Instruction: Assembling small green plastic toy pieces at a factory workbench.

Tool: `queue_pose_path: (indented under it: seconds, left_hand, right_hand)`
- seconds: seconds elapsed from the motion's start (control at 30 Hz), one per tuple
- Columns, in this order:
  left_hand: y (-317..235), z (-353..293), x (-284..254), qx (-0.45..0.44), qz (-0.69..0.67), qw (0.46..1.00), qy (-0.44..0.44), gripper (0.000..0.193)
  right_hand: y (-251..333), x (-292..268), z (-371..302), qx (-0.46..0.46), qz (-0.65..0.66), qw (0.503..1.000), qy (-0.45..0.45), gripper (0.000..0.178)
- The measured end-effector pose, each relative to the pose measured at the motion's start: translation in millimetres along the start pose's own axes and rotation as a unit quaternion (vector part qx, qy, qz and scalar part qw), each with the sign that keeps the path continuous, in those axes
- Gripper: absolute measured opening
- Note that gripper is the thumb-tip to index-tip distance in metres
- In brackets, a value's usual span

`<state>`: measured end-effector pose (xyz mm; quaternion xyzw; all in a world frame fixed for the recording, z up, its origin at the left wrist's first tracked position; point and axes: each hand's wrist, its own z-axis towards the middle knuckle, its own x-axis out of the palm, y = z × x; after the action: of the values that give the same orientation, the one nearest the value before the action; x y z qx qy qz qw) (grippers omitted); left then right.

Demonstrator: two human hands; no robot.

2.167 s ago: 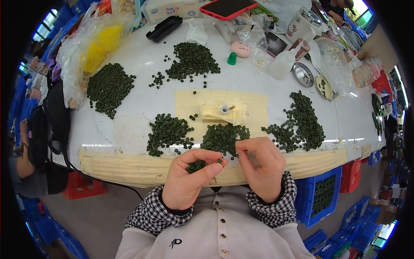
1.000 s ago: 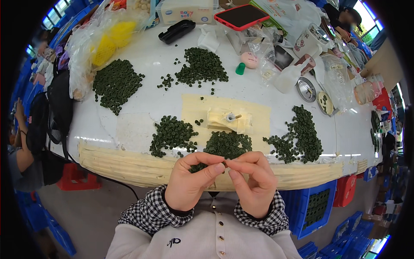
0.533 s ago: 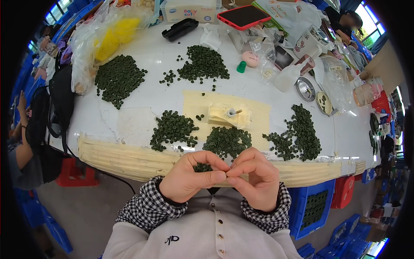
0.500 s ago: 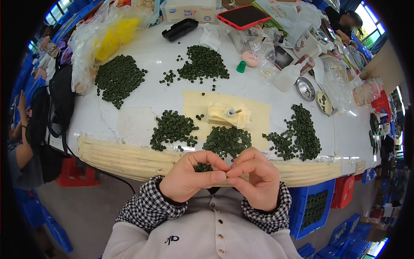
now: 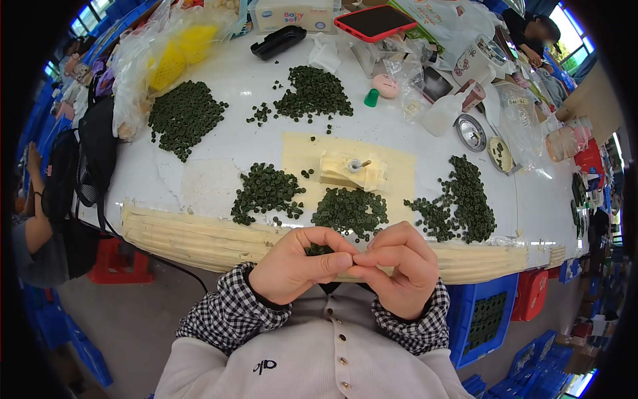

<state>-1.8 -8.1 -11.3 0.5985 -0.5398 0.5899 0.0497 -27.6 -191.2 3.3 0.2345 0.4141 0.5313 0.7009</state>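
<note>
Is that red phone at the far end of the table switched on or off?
Off, it seems: the phone lies flat, face up, and its screen is plain dark with nothing lit on it.

Ring piles (image 5: pixel 350 211) on table (image 5: pixel 219 143), small jig (image 5: pixel 353 171) behind, hands (image 5: pixel 345 266) in front.

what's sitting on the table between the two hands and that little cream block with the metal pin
In the head view, a pile of small green rings lies between the hands and the cream block.

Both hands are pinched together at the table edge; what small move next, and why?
Probably ease the left hand and right hand forward over the nearest pile of green rings: fingertips meet, whatever they pinch is hidden, and the cream jig sits beyond.
</note>
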Motion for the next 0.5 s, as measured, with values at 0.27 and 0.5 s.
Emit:
queue_pose_path:
  seconds: [0.27,0.5]
  left_hand:
    - [-12,-4,4,0.044,0.134,0.989,-0.031,0.011]
    - [-11,-3,4,0.100,0.224,0.968,-0.048,0.012]
  right_hand:
    - [0,-6,3,0.010,-0.009,0.999,0.039,0.022]
    - [-1,-1,0,0.081,0.038,0.996,0.029,0.022]
